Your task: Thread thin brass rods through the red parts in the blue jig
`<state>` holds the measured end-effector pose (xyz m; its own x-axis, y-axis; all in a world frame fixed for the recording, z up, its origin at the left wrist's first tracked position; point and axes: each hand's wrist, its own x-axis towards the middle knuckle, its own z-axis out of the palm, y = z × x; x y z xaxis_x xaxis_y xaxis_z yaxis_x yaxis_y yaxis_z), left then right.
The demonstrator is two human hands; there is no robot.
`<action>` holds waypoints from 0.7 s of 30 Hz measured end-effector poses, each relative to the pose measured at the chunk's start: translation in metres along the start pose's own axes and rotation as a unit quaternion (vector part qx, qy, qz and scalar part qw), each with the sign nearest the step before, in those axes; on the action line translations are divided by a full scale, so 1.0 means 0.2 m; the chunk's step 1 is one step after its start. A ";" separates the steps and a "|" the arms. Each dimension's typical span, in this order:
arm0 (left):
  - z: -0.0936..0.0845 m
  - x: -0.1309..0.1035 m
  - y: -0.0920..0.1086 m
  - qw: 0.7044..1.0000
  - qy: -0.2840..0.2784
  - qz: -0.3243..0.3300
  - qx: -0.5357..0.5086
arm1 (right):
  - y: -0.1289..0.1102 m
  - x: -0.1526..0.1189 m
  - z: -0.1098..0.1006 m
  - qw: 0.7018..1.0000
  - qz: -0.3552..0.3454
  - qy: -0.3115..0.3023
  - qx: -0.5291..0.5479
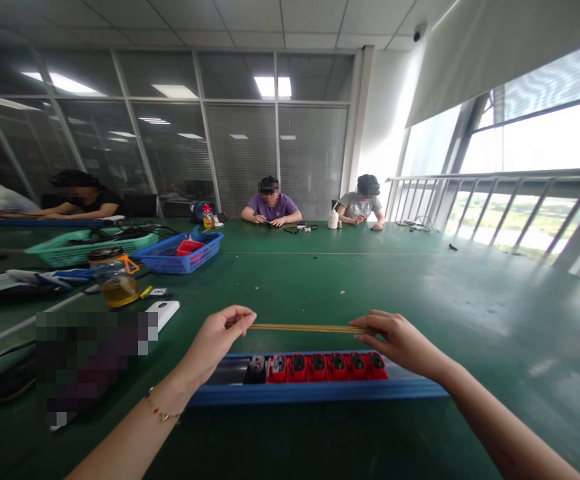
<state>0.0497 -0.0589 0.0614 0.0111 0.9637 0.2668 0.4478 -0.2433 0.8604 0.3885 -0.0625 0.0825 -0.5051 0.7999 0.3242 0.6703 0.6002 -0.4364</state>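
My left hand [227,333] pinches one end of a bundle of thin gold-coloured strips [300,328] between thumb and fingers. At the other end, my right hand [385,333] grips the same strips, holding them roughly level. Just below them on the table lies a long blue power strip housing [320,392], its upper side open. Inside it sits a row of several red socket modules [319,367] with dark faces, and a black module [256,369] stands at their left end. Both ends of the housing are partly hidden behind my wrists and forearms.
On the left are a blurred-out item [95,360] with a white end, a jar of amber liquid [117,283], a blue basket [180,260] and a green basket [55,252]. Other people sit along the far and left sides of the green table [470,300].
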 end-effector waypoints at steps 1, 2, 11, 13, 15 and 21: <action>0.01 -0.02 -0.02 1.000 0.003 -0.008 -0.018 | 0.02 -0.03 0.01 0.999 0.027 0.006 0.038; 0.02 -0.05 -0.03 0.999 0.004 -0.017 -0.034 | 0.05 -0.06 0.04 0.995 0.062 0.014 0.080; 0.10 -0.16 -0.04 0.996 -0.012 -0.043 -0.071 | 0.16 -0.17 0.21 0.843 0.314 0.192 0.394; 0.10 -0.16 -0.05 0.997 -0.014 -0.041 -0.064 | 0.14 -0.17 0.20 0.830 0.317 0.213 0.406; 0.09 -0.16 -0.05 0.998 -0.019 -0.032 -0.051 | 0.13 -0.17 0.20 0.839 0.307 0.213 0.397; 0.09 -0.14 -0.11 0.998 -0.062 -0.024 -0.013 | 0.19 -0.18 0.27 0.922 0.259 0.207 0.202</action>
<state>0.0546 -0.0784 0.0271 0.1007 0.9802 0.1706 0.4266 -0.1974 0.8826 0.4039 -0.0687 0.0085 0.1325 0.9615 0.2406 0.4645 0.1542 -0.8721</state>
